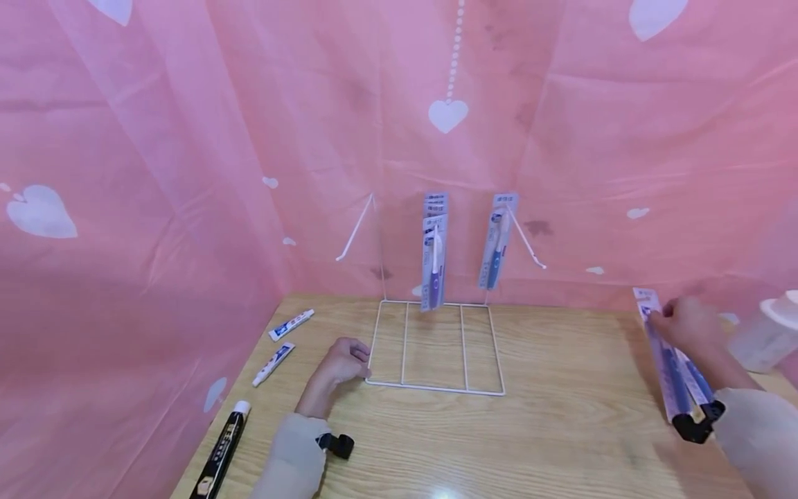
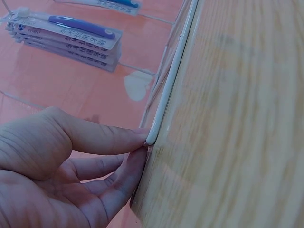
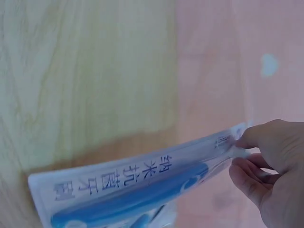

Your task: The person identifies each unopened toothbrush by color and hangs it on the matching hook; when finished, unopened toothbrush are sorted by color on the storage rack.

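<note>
My left hand (image 1: pixel 340 364) pinches the front left corner of a white wire display rack (image 1: pixel 436 389) between thumb and fingers; the left wrist view shows this grip on the wire (image 2: pixel 174 71) close up. Several packaged toothbrushes (image 1: pixel 430 284) hang on the middle hook, and one packaged toothbrush (image 1: pixel 492 267) hangs by the right hook. Far to the right, my right hand (image 1: pixel 693 331) pinches the top end of a packaged toothbrush (image 3: pixel 128 185) with a blue handle. Another blue toothbrush shows partly behind it; whether the hand holds that too, I cannot tell.
Two small toothpaste tubes (image 1: pixel 291 324) and a larger black tube (image 1: pixel 221 450) lie left on the wooden table (image 1: pixel 561 430). A translucent white container (image 1: pixel 757 339) stands at the far right. A pink curtain (image 1: pixel 592 138) rises behind the table.
</note>
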`<state>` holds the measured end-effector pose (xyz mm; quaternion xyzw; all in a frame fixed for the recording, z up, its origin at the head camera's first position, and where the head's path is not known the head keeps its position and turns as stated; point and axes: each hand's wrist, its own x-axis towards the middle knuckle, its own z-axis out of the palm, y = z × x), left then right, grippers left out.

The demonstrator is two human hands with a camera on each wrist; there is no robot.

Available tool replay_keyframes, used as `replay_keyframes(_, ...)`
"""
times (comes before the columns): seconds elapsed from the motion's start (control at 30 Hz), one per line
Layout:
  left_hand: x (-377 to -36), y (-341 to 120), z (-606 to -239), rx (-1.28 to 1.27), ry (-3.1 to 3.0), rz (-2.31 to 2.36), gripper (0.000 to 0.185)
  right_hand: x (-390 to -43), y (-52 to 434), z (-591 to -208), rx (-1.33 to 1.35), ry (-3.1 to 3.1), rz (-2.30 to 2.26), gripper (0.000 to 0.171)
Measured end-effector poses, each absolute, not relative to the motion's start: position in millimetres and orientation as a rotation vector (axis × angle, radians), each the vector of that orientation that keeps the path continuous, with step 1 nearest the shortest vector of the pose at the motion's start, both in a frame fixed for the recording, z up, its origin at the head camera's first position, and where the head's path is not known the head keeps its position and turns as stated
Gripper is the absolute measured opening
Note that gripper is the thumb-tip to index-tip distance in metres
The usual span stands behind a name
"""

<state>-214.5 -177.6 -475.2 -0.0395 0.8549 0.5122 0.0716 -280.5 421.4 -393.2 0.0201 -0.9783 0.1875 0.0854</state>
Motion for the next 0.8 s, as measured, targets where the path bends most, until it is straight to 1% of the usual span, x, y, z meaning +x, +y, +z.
replay_keyframes(0.23, -214.1, -179.1, -476.7, -0.100, 2.579, 1.541, 0.038, -263.6, 387.5, -360.8, 0.018, -2.739, 0.653, 0.035)
replay_keyframes(0.37, -213.9, -179.9, -477.1, -0.082, 2.582, 1.557, 0.038, -254.2, 366.4, -341.9, 0.075, -2.626, 0.651, 0.036)
replay_keyframes(0.53, -212.7, -179.0, -475.0, -0.072, 2.585, 1.570, 0.037, -232.5, 336.0, -319.7, 0.119, -2.550, 0.677, 0.034)
replay_keyframes(0.67, -212.4, -177.7, -473.7, -0.078, 2.580, 1.574, 0.037, -216.1, 315.3, -308.8, 0.190, -2.459, 0.663, 0.031)
replay_keyframes(0.8, -212.4, -176.5, -473.2, -0.078, 2.577, 1.579, 0.037, -201.6, 298.6, -303.0, 0.303, -2.318, 0.629, 0.023)
